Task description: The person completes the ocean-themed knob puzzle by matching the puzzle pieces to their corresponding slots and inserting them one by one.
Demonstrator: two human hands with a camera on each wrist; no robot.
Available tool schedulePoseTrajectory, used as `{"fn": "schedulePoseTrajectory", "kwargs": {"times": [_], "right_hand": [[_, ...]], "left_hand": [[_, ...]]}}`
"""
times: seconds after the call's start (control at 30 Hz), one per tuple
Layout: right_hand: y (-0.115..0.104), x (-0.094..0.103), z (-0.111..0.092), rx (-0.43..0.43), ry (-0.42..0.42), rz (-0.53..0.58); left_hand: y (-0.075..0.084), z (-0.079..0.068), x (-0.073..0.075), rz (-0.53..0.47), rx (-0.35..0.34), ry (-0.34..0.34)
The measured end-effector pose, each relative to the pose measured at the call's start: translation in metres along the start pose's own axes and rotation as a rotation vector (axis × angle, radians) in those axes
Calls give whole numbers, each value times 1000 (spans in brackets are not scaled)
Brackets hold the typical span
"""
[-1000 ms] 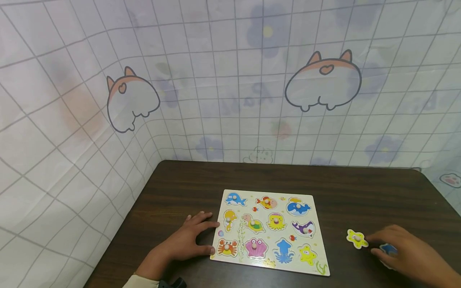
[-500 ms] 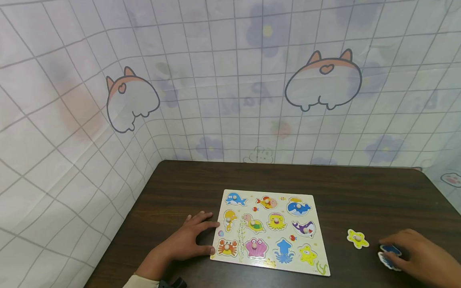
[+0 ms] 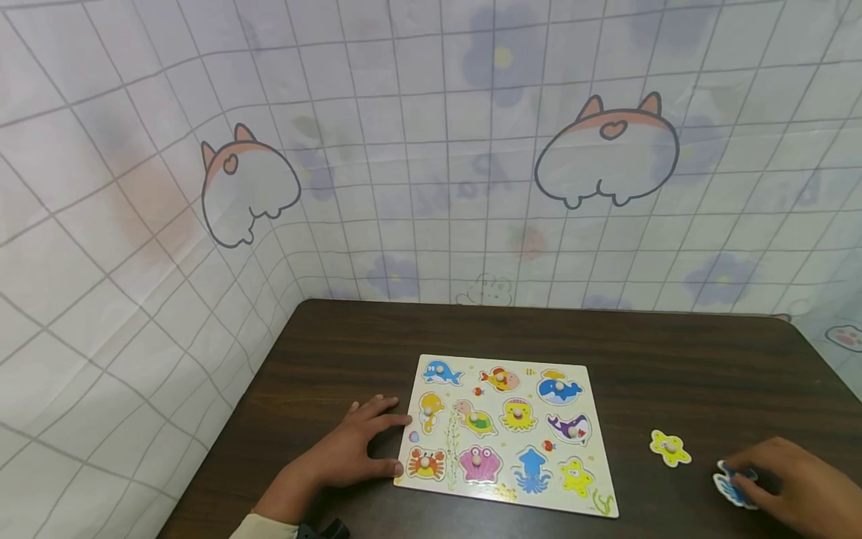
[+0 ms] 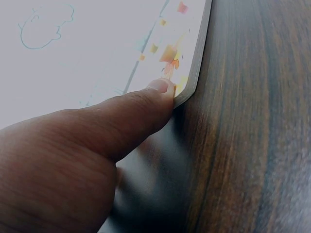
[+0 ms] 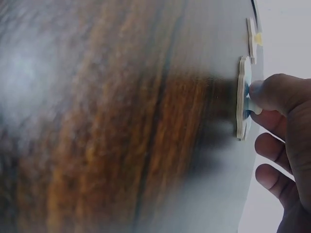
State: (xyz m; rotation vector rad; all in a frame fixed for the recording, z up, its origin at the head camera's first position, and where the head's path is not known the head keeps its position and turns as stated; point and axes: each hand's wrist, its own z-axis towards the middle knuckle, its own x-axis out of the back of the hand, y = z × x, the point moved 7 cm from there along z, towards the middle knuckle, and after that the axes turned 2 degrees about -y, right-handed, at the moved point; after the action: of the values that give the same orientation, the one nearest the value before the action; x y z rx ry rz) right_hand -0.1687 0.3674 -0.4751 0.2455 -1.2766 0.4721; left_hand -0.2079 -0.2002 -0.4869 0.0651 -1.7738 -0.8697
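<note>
A wooden sea-animal puzzle board (image 3: 462, 480) lies on the table, most of its animal pieces bearing knobs. My left hand (image 3: 353, 443) rests at its left edge with fingers spread, the thumb (image 4: 141, 109) touching a corner. At the right, my right hand (image 3: 788, 479) pinches the knob of a blue puzzle piece (image 3: 729, 490) with a white border. That piece (image 5: 241, 99) stands out by its edge in the right wrist view; whether it touches the table I cannot tell. Left of this hand lies a yellow star puzzle piece (image 3: 670, 448) with a knob.
The dark wooden table (image 3: 377, 329) reaches back to a white gridded curtain (image 3: 417, 187) with cartoon prints. On the board's lower right, the blue squid picture (image 3: 532, 471) and yellow star picture (image 3: 575, 477) show no knobs.
My right hand has moved from beside the yellow star piece rightward to the blue piece and now pinches it. The blue piece has shifted slightly. My left hand stays in place.
</note>
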Motion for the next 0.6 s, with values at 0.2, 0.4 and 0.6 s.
{"fn": "schedulePoseTrajectory", "kwargs": {"times": [0.2, 0.4, 0.6], "right_hand": [[-9, 5, 3, 20, 46, 24], [-25, 13, 12, 101, 105, 40], [-38, 15, 25, 100, 92, 42]], "left_hand": [[-1, 1, -1, 4, 3, -3], [-1, 1, -1, 1, -3, -1], [-2, 1, -1, -1, -2, -3]]}}
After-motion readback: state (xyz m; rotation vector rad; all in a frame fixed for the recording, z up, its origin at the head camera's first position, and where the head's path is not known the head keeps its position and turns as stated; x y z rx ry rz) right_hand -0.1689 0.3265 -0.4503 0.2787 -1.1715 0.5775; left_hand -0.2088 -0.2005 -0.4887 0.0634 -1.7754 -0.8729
